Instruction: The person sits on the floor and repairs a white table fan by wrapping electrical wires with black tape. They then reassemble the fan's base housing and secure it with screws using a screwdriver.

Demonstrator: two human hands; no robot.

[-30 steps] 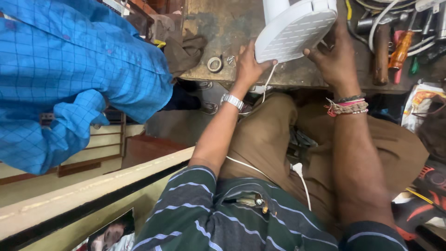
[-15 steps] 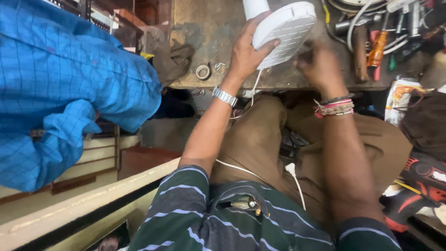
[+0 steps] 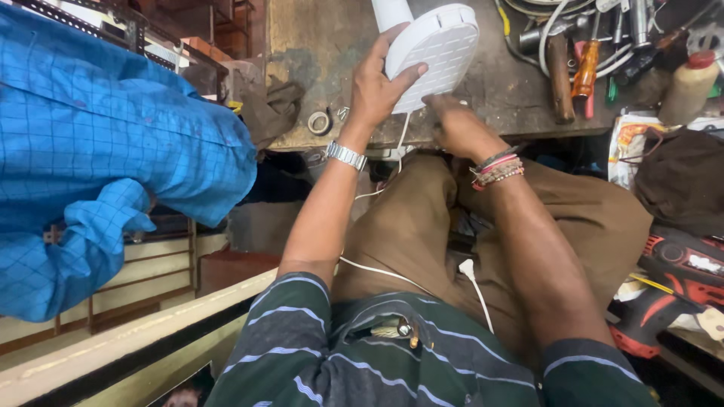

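A white appliance with a slotted round base [image 3: 434, 49] stands tilted on a worn metal workbench [image 3: 317, 45]. My left hand [image 3: 377, 87] grips the left edge of that base, thumb across its slotted face. My right hand [image 3: 456, 124] rests on the bench under the base's near edge, fingers curled by the spot where the white cord [image 3: 400, 143] leaves it. The cord runs down over my brown trousers to a white plug [image 3: 466, 267] on my lap. What the right fingers hold is hidden.
A person in a blue checked shirt [image 3: 98, 151] stands close at my left. A rag [image 3: 271, 102] and a small metal ring [image 3: 320, 122] lie on the bench's left. Screwdrivers and other tools [image 3: 584, 64] and a bottle [image 3: 688, 87] crowd the right. A red power tool [image 3: 679, 286] lies low at the right.
My left hand has shifted up the side of the white base. My right hand has dropped from the base's right side to its near edge on the bench.
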